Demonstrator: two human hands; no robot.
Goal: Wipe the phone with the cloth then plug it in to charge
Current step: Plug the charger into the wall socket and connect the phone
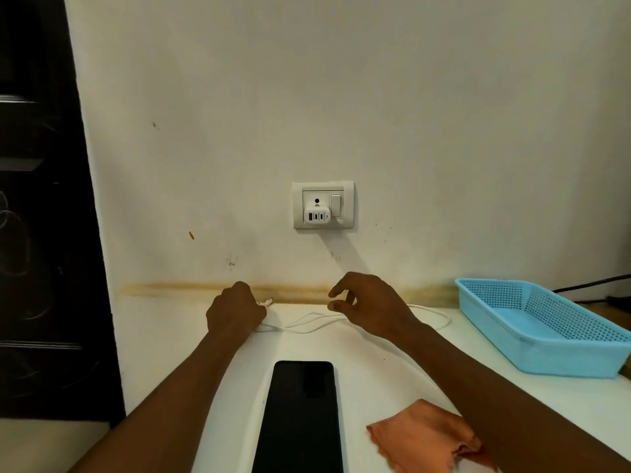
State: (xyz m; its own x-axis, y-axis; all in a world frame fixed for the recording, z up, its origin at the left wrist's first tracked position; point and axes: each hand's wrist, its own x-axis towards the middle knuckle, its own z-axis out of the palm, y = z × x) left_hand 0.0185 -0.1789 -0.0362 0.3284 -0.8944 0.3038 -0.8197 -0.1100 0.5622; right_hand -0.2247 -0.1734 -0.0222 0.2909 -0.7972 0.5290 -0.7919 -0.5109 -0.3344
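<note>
A black phone [300, 418] lies screen up on the white table [375, 363], near the front edge. An orange cloth [423, 438] rests crumpled to its right, partly under my right forearm. A white charging cable [307, 324] snakes along the back of the table. My left hand [235, 312] is closed around one end of the cable, with the plug tip poking out beside it. My right hand [368, 302] hovers above the cable with fingers apart and nothing in them. A white multi-port charger [317, 216] sits in the wall socket [323, 204] above.
A light blue perforated plastic basket [546, 329] stands at the right of the table. A dark door or cabinet [44, 233] fills the left side. The wall rises directly behind the table. A black cord runs at the far right.
</note>
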